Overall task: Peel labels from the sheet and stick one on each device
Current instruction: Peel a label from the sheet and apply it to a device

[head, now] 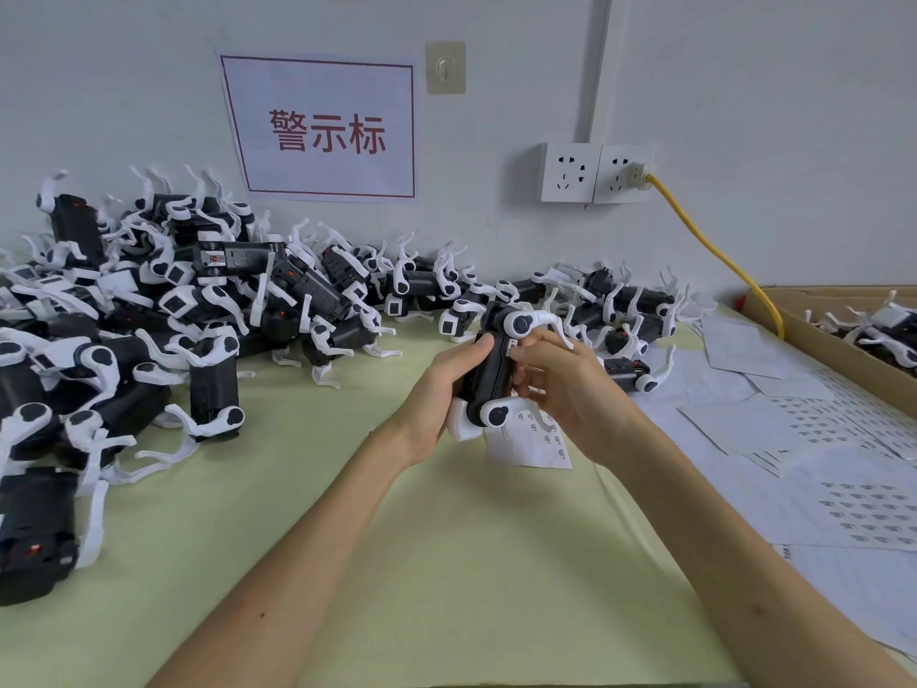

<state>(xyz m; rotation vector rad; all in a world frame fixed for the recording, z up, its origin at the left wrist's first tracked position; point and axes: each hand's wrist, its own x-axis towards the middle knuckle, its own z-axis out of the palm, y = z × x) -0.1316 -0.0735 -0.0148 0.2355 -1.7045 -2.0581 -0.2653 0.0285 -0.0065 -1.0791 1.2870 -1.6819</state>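
Forearms come in from the bottom edge and meet over the middle of the table.

- Left hand [446,384] wraps the black body of one device [491,369], thumb lying up its side.
- Right hand [560,389] curls in from the other side. One fingertip presses a small white patch high on the body, likely a label being rubbed down, but too small to be sure.
- Both hands are clamped on the same device, which is held upright.
- Label sheet [531,444] shows just below the right hand, with a few printed labels on it. Cannot tell whether a finger holds it or it rests on the mat.

Handling, by judgement:
- The device looks like rigid plastic, light enough for one hand.
- Its thin white legs stick out from round joints and look easy to snag or bend, so the black body is the place to grip.
- Labels are thin and tacky and probably curl; best lifted by an edge.

Surface:
- Pale green mat [397,538].
- Heap of devices [198,300] at left and along the wall, legs tangled together.
- More sheets [818,424] spread at right, some printed.
- Cardboard box [774,310] at far right, holding a few devices.

Room:
- White wall with a red-bordered sign [322,131].
- Switch plate [445,68] above.
- Twin sockets [595,173].
- Yellow cable [714,250], plugged in and running down towards the box.
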